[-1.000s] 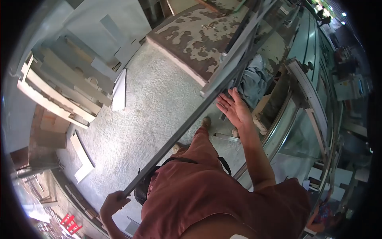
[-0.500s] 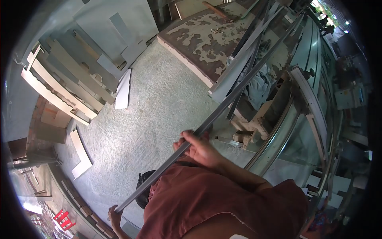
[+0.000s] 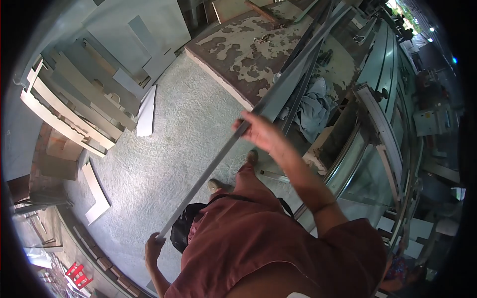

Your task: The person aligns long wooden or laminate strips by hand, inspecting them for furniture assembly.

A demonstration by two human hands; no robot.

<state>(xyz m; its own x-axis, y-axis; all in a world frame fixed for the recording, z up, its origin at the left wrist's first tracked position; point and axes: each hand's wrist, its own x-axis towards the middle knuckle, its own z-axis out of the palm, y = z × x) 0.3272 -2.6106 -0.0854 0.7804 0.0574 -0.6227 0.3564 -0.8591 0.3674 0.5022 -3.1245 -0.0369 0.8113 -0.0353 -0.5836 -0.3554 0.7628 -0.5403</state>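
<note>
A long, straight grey metal bar (image 3: 211, 166) runs diagonally across the view, from near my body up over the worktable. My left hand (image 3: 153, 247) is closed around its near end, at the lower left. Farther along, my right hand (image 3: 259, 133) grips the bar with its fingers curled round it, close to the worktable's corner. The bar's far part passes over other long strips (image 3: 303, 94) lying on the table, so its far end is hard to pick out.
The worktable (image 3: 213, 62) has a peeling top, with a wooden-handled tool (image 3: 263, 12) and a grey cloth (image 3: 315, 109) on it. Cut panels (image 3: 64, 116) lean at the left. An L-shaped white board (image 3: 95, 193) lies on the floor. Glass sheets (image 3: 365, 174) stand at right.
Both hands have moved forward with the bar, away from my body. My right hand has gone up toward the worktable corner, and my left hand has risen slightly. My feet now show.
</note>
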